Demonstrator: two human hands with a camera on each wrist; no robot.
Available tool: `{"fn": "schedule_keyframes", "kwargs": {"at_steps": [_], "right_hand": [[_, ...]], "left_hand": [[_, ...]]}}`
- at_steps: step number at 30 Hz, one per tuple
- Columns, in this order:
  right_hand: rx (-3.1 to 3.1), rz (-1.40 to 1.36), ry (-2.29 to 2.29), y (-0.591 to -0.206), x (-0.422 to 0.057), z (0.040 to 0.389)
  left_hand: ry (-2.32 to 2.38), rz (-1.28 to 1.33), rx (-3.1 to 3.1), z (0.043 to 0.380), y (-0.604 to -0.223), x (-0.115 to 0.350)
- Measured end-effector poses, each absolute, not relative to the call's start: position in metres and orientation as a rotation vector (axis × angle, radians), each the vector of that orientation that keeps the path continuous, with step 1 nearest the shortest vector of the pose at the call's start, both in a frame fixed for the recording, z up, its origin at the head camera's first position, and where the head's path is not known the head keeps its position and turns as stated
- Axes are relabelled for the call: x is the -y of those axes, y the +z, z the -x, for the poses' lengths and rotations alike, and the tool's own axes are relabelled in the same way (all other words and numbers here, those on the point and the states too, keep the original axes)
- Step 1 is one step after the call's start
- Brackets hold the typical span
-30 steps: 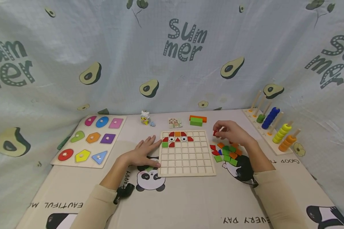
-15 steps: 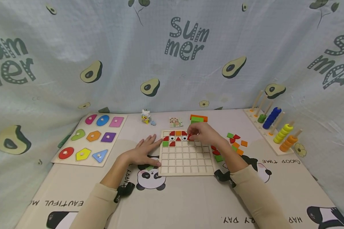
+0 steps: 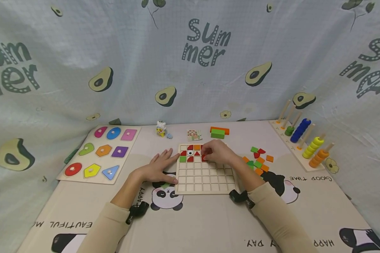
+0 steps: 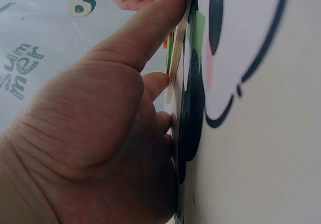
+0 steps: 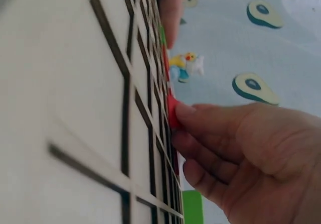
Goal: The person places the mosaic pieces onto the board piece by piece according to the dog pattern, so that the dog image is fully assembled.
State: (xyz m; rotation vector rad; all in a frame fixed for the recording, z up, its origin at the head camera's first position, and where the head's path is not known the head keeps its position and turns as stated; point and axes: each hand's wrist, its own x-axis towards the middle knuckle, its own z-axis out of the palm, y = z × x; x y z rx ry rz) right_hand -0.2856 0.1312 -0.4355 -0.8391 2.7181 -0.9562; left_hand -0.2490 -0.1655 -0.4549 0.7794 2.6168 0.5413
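Observation:
A wooden grid board (image 3: 206,179) lies in the middle of the table, with red, orange, green and eye-patterned tiles in its upper left squares. My right hand (image 3: 218,151) pinches a red tile (image 5: 173,112) between thumb and fingers, right at the board's surface in the third row. That hand covers some of the upper squares in the head view. At the board's left edge rests my left hand (image 3: 156,168), fingers spread and thumb touching the lower left side. The left wrist view shows this thumb (image 4: 150,28) against the board's rim.
Loose coloured tiles (image 3: 259,162) lie right of the board. A shape puzzle (image 3: 95,165) is at the left, a bead stacker (image 3: 299,147) at the right. Behind the board are a small figurine (image 3: 160,129), a picture card (image 3: 194,135) and green and orange blocks (image 3: 217,134).
My right hand has come left from the loose tiles to the board with a red tile, then down slightly from the second row to the third. The left hand stays in place.

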Motion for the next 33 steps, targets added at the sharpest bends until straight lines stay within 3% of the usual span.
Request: {"fn": "schedule_keyframes", "kwargs": {"at_steps": [16,25,33], "right_hand": [[-2.766,0.855,-0.801,-0.422,-0.137,0.277],[-2.843,0.864,-0.945,-0.385,-0.212,0.276],[-2.944,0.489,-0.802,-0.402,-0.273,0.289]], "left_hand": [[0.555,-0.788,-2.612,0.249,-0.454,0.166],[0.533,-0.792,-2.615,0.248,-0.453,0.166],[0.530,-0.785,-2.610,0.249,-0.455,0.166]]}}
